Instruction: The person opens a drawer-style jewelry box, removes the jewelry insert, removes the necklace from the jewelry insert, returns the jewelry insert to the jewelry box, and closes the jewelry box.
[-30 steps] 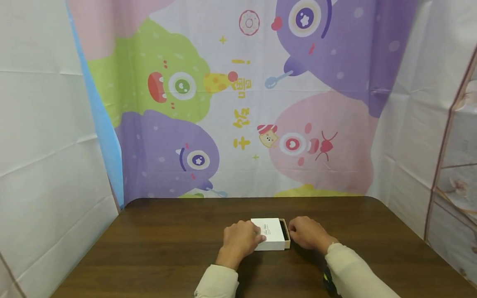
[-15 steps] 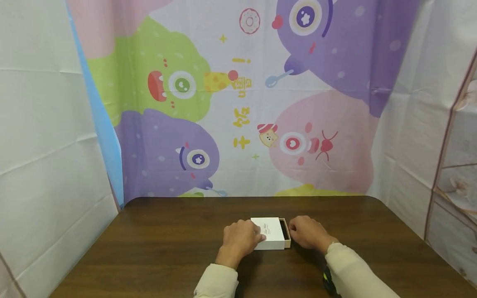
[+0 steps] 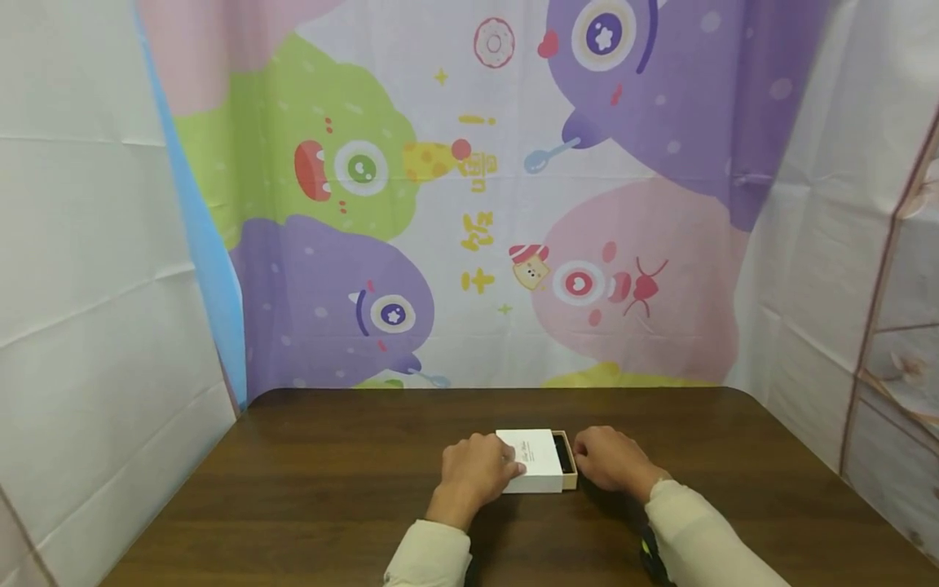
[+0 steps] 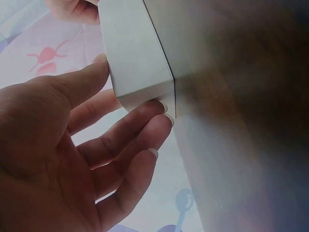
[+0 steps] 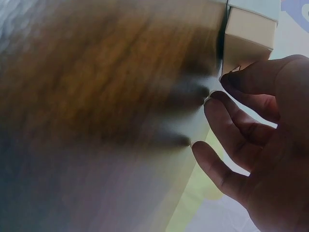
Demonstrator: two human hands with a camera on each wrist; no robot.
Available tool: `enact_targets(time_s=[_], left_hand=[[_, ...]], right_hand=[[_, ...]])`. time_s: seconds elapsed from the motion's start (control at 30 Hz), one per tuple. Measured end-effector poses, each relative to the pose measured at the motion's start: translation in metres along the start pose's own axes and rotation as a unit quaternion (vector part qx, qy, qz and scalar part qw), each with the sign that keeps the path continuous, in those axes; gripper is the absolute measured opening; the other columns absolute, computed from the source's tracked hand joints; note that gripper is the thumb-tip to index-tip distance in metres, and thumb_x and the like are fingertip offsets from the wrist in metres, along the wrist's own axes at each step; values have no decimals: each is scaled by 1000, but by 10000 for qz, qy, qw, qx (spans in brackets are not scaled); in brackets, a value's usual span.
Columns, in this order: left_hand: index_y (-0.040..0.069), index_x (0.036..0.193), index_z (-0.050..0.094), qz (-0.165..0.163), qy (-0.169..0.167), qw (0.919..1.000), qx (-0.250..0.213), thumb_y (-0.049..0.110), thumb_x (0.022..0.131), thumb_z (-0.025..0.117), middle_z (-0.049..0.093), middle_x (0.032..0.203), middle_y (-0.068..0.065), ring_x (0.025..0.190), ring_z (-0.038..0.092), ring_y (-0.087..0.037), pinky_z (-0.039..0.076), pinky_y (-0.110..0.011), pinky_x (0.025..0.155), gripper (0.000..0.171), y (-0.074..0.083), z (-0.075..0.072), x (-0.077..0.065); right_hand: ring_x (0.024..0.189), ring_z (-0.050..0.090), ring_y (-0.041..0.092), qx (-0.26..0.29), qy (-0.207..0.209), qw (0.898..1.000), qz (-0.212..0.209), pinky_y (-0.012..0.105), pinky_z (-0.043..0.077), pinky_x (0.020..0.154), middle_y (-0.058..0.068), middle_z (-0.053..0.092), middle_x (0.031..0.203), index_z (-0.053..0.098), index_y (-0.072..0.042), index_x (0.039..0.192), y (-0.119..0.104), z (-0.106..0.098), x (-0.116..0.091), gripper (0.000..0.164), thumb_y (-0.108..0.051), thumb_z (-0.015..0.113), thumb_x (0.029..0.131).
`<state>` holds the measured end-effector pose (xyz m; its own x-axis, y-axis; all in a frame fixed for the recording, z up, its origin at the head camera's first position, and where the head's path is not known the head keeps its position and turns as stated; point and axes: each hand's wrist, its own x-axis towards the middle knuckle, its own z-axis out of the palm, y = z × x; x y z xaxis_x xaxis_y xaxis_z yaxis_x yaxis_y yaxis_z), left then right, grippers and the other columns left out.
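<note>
A white slide-out box [image 3: 534, 456] with small print on its lid lies on the brown table [image 3: 330, 481]. From its right end sticks out a cream inner drawer [image 3: 570, 482], dark inside. My left hand [image 3: 473, 466] grips the left end of the white sleeve, thumb on top; in the left wrist view its fingers [image 4: 130, 130] curl at the box's end [image 4: 147, 94]. My right hand [image 3: 610, 461] is at the drawer's outer end. Its thumb and forefinger pinch there, close against the drawer [image 5: 248, 41] in the right wrist view, and mostly hide what they hold.
A curtain [image 3: 469, 342] printed with cartoon monsters hangs behind the table's far edge. Pale cloth walls stand at the left [image 3: 95, 326] and right [image 3: 800, 310]. A dark band [image 3: 649, 554] shows under the right sleeve.
The drawer sticks out slightly more to the right than before, and my right hand has shifted right with it. My left hand keeps its grip on the sleeve.
</note>
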<state>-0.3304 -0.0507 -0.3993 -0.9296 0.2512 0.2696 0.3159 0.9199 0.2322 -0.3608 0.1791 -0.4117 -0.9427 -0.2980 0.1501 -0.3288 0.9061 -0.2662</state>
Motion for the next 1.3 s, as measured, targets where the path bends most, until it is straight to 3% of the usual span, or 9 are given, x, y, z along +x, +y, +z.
enact_targets(time_s=[1.0,1.3], left_hand=[[28,90,80,20,44,10000,-40,47,85,76,70,80,3,64,61,-19,44,-39,57,21,1,2,0],[27,96,81,-4,0,10000,-27,47,86,76,73,87,1,68,63,-21,45,-39,58,22,1,2,1]], right_hand=[[60,45,15,-8,32,10000,-6,34,36,54,-3,48,65,56,-17,67,3,-1,-3,25,-8,63,90],[61,47,15,-63,-33,9999,95,35,38,56,-3,50,67,58,-16,70,3,-2,-3,22,-10,63,90]])
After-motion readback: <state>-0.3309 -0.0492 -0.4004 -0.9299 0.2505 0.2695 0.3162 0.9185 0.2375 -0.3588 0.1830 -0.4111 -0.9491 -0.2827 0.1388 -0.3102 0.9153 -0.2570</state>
